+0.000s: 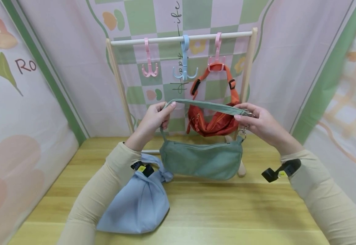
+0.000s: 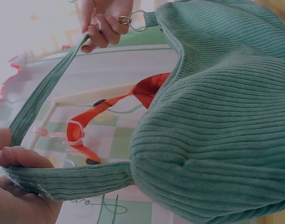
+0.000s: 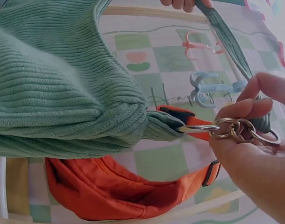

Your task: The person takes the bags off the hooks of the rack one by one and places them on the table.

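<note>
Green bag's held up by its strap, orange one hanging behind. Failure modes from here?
1. The green bag overlaps the orange bag in the head view; moving it toward the rack might bump that one.
2. The metal rings at the right hand could snag the orange strap.
3. The blue hook hangs over the rail; an off-centre load might tilt it.

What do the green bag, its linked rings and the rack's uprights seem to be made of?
Green bag: soft matte fabric, probably corduroy, given its raised ribs. Linked rings: likely metal, smooth and shiny with bright highlights. Uprights: probably wood, pale tan and matte; coating unclear.
</note>
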`<state>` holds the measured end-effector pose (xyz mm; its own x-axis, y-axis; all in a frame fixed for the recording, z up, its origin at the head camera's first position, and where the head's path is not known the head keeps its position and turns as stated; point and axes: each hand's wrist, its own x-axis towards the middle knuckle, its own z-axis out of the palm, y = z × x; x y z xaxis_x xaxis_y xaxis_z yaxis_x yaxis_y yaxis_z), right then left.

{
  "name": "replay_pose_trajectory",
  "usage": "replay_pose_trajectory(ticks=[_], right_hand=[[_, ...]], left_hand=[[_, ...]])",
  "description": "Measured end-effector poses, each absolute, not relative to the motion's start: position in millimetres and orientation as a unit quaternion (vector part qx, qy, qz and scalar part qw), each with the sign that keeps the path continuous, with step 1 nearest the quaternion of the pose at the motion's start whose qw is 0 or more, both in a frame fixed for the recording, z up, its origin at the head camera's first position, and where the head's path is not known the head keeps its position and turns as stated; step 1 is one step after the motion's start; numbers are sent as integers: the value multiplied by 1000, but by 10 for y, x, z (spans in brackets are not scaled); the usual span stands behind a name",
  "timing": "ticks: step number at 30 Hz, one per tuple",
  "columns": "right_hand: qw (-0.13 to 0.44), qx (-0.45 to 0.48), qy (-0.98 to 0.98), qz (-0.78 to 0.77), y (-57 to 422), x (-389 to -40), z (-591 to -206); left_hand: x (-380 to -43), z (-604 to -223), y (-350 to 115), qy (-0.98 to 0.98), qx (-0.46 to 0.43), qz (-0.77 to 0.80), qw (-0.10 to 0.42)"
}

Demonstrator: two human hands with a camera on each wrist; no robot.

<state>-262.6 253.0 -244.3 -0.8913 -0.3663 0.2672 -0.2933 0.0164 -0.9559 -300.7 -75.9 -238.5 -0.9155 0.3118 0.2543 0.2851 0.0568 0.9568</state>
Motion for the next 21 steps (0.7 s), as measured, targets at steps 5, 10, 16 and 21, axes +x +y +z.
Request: replay_pose_trajectory(ticks=[5, 10, 16, 21], right_hand=[[16, -216, 724, -655, 2550, -2616, -2462], [8, -205, 730, -652, 2583, -2604, -2476], [-13, -194, 734, -650, 2597, -2600, -2505], [-30, -204, 717, -666, 2614, -2591, -2545]], left_hand=[[-3006, -2386, -783, 714, 202, 670, 17], [-3009, -2396, -803, 711, 203, 674, 13], [-2994, -2404, -802, 713, 207, 669, 8], [-2994, -2414, -807, 711, 206, 672, 12]])
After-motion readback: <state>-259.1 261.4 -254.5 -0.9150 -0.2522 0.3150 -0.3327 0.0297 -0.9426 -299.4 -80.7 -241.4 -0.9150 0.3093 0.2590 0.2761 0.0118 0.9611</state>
